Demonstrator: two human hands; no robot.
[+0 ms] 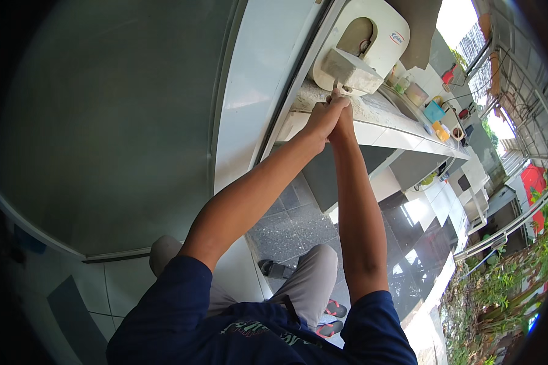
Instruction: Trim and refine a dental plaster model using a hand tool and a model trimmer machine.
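Note:
Both my arms stretch forward to a worktop. My left hand [326, 117] is closed, wrapped over my right hand [345, 120], and the two press together. A small thin greyish tip [336, 84] shows just beyond the fingers; what it belongs to is hidden by my hands. Right in front of them stands a white rounded machine [386, 39] with an arched opening. A pale grey, box-shaped part [354, 72] juts from its front, just past my fingertips.
A rough stone-like worktop [310, 97] runs to the right, with bottles, a blue container [434, 112] and an orange item [441, 131] farther along. A large dark panel [115, 121] fills the left. Sandals [330, 329] lie on the floor by my legs; plants [505, 286] grow at right.

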